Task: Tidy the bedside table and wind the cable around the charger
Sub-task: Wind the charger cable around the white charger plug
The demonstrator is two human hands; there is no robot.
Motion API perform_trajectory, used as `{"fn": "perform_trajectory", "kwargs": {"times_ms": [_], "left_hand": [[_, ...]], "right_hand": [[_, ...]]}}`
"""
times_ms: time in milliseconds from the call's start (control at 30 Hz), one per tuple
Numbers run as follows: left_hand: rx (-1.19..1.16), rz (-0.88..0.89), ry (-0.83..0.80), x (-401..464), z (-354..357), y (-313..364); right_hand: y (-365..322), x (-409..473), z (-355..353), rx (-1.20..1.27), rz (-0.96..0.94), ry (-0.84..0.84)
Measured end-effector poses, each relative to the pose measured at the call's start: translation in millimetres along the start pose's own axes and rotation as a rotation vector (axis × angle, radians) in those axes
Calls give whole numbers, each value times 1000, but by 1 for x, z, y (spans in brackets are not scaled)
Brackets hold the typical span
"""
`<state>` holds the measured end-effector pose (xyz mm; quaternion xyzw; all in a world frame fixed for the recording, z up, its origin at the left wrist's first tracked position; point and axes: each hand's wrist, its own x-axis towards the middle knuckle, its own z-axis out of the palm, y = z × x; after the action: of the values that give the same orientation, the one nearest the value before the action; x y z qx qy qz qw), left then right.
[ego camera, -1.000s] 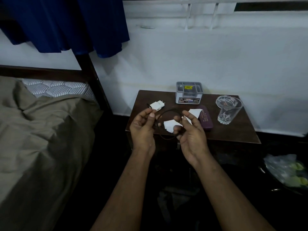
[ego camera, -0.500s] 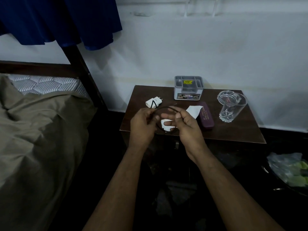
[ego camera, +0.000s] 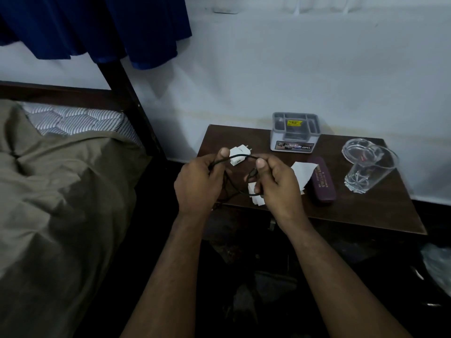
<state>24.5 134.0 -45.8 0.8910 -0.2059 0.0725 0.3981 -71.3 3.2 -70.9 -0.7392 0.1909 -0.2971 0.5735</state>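
Observation:
A white charger point(ego camera: 238, 153) lies at the left of the dark wooden bedside table point(ego camera: 361, 211). Above the table's front edge I hold a black cable point(ego camera: 240, 156) between both hands. My left hand point(ego camera: 199, 181) grips one part of it, and loops hang below that fist. My right hand point(ego camera: 274, 184) pinches the cable near its plug end, which sticks out by my thumb. White paper scraps point(ego camera: 301, 170) lie under and beside my right hand.
A grey organiser box point(ego camera: 295, 132) stands at the back of the table. A maroon case point(ego camera: 322, 184) lies right of the papers, with a clear glass point(ego camera: 368, 170) further right. A bed with an olive blanket point(ego camera: 61, 191) fills the left; a plastic bag point(ego camera: 439, 267) sits low right.
My hands have drawn apart, stretching a length of cable between them in front of the charger. The view has shifted slightly.

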Motion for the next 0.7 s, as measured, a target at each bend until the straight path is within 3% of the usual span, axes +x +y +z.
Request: {"fn": "perform_trajectory", "kwargs": {"times_ms": [167,300,367,467,700], "left_hand": [[-167,-135,-71,4,4,1],[-475,-300,-92,13,7,-1],[-629,-418,-92,16,4,-2],[-803,-511,-150,20,1,-4],[-980,-549,-164,24,-5,-5]], "right_hand": [[-4,7,4,8,105,64],[-15,9,10,429,350,-58],[-18,9,11,499,371,-152],[-19,6,18,340,293,-231],[4,2,30,-383,35,-333]]}}
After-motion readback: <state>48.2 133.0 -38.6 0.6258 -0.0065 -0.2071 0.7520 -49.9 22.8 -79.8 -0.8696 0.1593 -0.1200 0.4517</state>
